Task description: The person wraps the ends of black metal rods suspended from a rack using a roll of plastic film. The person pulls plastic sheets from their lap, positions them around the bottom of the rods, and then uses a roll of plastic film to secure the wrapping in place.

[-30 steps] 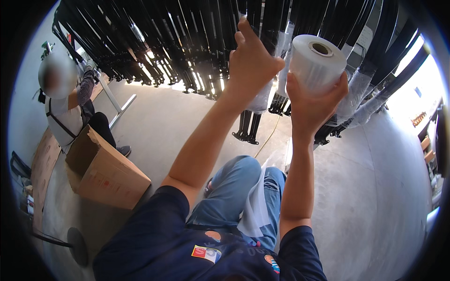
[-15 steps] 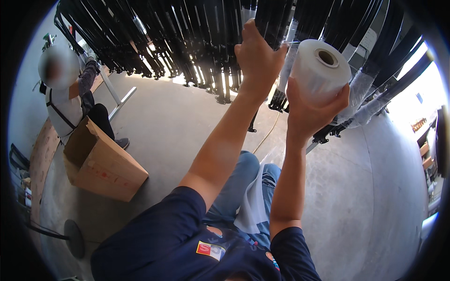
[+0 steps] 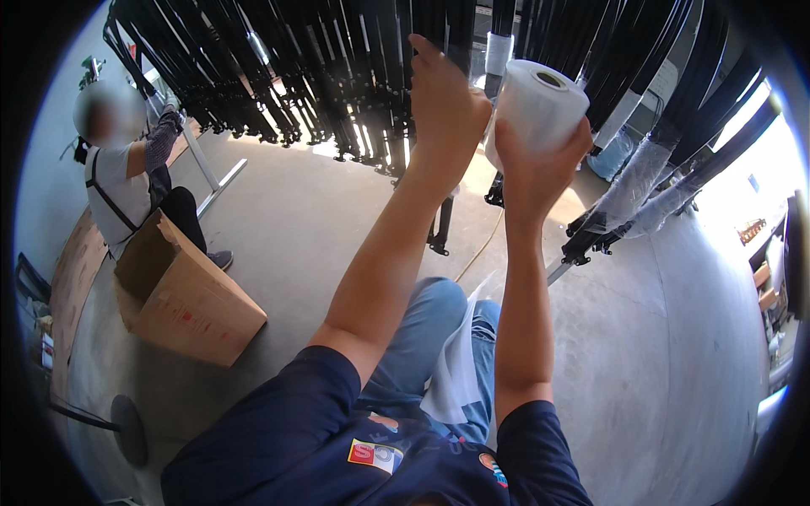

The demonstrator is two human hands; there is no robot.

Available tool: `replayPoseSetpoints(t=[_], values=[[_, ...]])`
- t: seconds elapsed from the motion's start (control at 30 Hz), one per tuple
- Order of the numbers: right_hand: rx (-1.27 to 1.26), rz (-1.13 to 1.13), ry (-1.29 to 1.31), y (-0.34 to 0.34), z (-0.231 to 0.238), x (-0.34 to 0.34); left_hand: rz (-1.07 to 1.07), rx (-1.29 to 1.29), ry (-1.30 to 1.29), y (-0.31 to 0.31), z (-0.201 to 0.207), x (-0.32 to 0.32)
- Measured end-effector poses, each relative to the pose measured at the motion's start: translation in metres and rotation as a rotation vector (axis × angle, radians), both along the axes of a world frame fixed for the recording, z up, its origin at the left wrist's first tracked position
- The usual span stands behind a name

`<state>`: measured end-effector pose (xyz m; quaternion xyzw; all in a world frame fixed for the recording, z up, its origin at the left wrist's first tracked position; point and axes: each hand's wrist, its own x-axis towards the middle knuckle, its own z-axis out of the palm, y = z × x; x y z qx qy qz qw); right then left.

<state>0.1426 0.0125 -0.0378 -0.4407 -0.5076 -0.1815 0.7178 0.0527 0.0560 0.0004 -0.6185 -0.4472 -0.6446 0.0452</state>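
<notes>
My right hand (image 3: 544, 169) holds a thick roll of clear stretch film (image 3: 540, 110) from below, its hollow core facing up. Left of the roll, my left hand (image 3: 445, 114) is raised in front of hanging black bars (image 3: 363, 76), its back toward me. Its index finger reaches upward and its thumb stands apart; the other fingers are partly hidden, and no held thing shows in it. Whether it touches the bars I cannot tell. Behind the roll hangs a bar bundle with a film-wrapped section (image 3: 499, 55).
More film-wrapped bundles (image 3: 645, 169) hang at the right. At the left, a co-worker (image 3: 118, 177) sits near an open cardboard box (image 3: 198, 299). A round black base (image 3: 131, 430) stands on the floor. A whitish sheet (image 3: 456, 371) lies over my jeans.
My right hand has carried the film roll left and slightly up. My left hand has shifted left and turned, showing more of its back. Some bars near my hands have swung.
</notes>
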Motion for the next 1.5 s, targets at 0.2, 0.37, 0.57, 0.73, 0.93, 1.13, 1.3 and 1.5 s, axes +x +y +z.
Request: replayPoseSetpoints(t=[0.2, 0.37, 0.57, 0.73, 0.93, 1.13, 1.3, 1.5], values=[[-0.181, 0.156, 0.15, 0.022, 0.012, -0.002, -0.032, -0.029, -0.063, -0.006, 0.007, 0.0], [-0.251, 0.177, 0.035, 0.046, 0.021, 0.0, -0.002, -0.029, -0.072, 0.006, 0.007, -0.002], [-0.348, 0.237, 0.018, 0.066, 0.029, -0.001, -0.072, -0.124, -0.041, 0.005, 0.008, -0.01], [-0.287, 1.077, 0.308, 0.076, 0.015, 0.01, -0.935, -0.276, -0.118, -0.005, 0.012, -0.052], [-0.429, 1.719, 0.367, 0.092, 0.021, 0.013, -1.152, -0.273, -0.243, 0.044, -0.004, -0.068], [-0.023, 0.445, -0.092, 0.048, 0.022, -0.02, -1.299, -0.225, -0.491, 0.041, -0.004, -0.071], [-0.397, 0.438, -0.066, -0.007, 0.045, -0.029, -0.884, -0.132, -0.281, 0.024, -0.002, -0.06], [-0.556, 0.894, 0.092, 0.001, 0.052, 0.004, -0.86, -0.236, -0.277, 0.022, -0.003, -0.067]])
